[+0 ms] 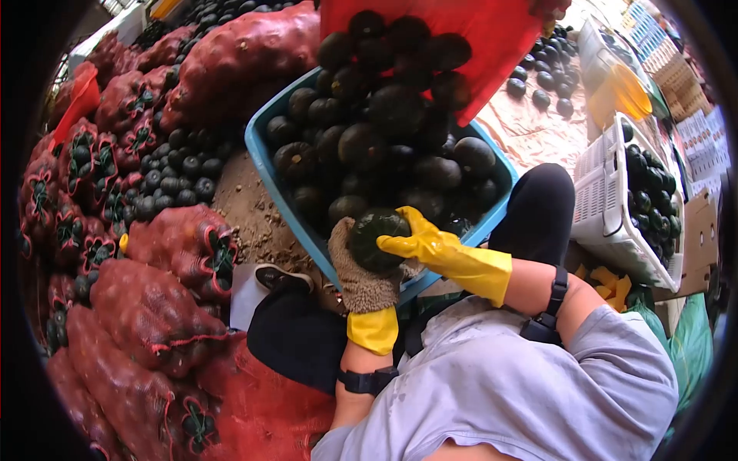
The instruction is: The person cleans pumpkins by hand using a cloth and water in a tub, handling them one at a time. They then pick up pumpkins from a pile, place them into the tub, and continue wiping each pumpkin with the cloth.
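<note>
A round dark green squash (377,240) is gripped between both hands over the near rim of a blue tub (301,238). My left hand (361,276), in a brown cloth mitt over a yellow glove, cups it from the left and below. Wearing a yellow rubber glove, my right hand (419,237) presses its fingers on the squash's right side. More dark squashes (361,146) fill the tub. Above the far side hangs a tipped red container (484,46), with squashes tumbling at its mouth.
Red mesh sacks (154,315) of squashes are stacked at left, beside a loose pile (169,173). To the right stands a white crate (603,177) holding dark squashes. Loose squashes (542,77) lie on a sheet at the back right. My bent legs flank the tub.
</note>
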The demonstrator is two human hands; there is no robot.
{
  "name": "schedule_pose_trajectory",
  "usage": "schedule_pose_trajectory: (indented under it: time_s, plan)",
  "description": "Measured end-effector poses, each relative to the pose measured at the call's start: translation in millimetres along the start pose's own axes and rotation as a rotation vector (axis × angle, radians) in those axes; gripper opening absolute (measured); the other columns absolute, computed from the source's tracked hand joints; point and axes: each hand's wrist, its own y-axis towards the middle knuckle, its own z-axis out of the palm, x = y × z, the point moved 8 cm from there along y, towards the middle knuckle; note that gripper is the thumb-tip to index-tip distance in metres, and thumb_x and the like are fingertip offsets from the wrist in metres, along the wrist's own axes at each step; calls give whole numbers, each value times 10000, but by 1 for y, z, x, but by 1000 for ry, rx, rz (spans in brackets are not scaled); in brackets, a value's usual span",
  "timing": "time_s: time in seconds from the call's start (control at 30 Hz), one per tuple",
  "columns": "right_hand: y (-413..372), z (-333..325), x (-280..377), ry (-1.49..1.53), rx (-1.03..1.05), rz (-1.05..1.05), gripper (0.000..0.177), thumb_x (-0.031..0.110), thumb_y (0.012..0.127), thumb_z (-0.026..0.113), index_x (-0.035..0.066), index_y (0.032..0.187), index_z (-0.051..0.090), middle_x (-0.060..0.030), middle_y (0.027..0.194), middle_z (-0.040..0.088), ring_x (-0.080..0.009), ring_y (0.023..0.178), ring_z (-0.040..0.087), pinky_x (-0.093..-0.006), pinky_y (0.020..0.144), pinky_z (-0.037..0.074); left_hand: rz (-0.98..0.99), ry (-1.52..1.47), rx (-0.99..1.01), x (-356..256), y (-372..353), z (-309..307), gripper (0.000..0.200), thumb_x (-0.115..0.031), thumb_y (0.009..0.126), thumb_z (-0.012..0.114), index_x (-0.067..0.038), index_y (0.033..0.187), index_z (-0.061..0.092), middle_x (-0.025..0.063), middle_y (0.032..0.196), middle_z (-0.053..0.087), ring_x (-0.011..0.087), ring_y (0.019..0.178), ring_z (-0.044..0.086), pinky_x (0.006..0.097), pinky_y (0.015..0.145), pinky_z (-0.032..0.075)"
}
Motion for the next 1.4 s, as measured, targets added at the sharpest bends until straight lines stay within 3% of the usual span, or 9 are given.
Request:
schedule_pose_trajectory:
  time_s: [0.17,0.4,0.53,0.57,0.8,0.9,0.97,1.1,1.4]
  plan:
    - [-2,6,11,-354,-368,-712,879,340,711,978,59,1420,540,-219,1344,636,-413,1271,619,-459,1131,472,114,143,-27,-20,-10,4,761,-65,773,886,-46,1441,521,130,1352,636,259,1249,646,378,1115,515]
    - [-20,-45,-25,139,-94,59,908,411,805,932,38,1495,474,-186,1355,651,-307,1308,620,-376,1115,473,354,743,24,-34,-19,19,518,-95,849,807,-40,1290,542,93,1076,687,197,901,691,345,822,588]
    - [-57,-134,8,895,143,-389,659,285,986,750,23,1520,466,-177,1389,649,-283,1228,678,-432,1080,537,-103,-47,-118,12,-11,14,466,-94,971,671,-14,1367,439,191,1057,683,242,597,637,386,550,601]
    - [-76,-166,12,962,37,-344,652,280,992,737,24,1524,461,-184,1387,654,-309,1221,687,-458,1078,547,118,518,-38,-6,-9,30,406,-138,1009,622,-10,1357,457,181,1076,686,229,591,629,361,525,581]
    - [-93,-393,-10,896,-588,-223,594,255,1005,729,6,1491,494,-224,1327,694,-371,1234,696,-514,1039,597,-271,-100,-337,4,-4,40,257,-215,1079,442,9,1192,497,76,893,615,170,531,541,277,450,486]
    - [-45,-459,88,818,-504,-576,512,190,1019,687,5,1468,524,-182,1315,694,-273,1136,720,-403,1010,609,371,504,312,4,32,31,195,-173,1059,449,-2,1148,478,93,873,572,204,547,548,310,459,503]
    - [-26,-476,159,939,-532,-813,472,116,1050,621,-2,1495,515,-164,1367,670,-219,1142,705,-338,1018,599,229,534,291,8,17,33,182,-149,1041,467,-9,1156,460,136,876,548,267,605,567,370,480,536]
    - [-30,-389,207,43,-631,-1224,314,136,1081,592,-12,1356,627,-150,1387,666,-191,1163,694,-339,1104,535,-115,62,-179,2,3,20,344,-188,1027,581,-18,1295,447,155,1147,630,237,676,633,397,555,613]
    - [-39,-170,81,-421,-2,-207,348,186,971,752,37,1284,736,-98,1158,786,-175,1081,722,-317,971,548,-67,195,-205,-36,-25,2,389,-151,892,771,-84,1172,509,77,1029,586,264,748,670,448,653,606]
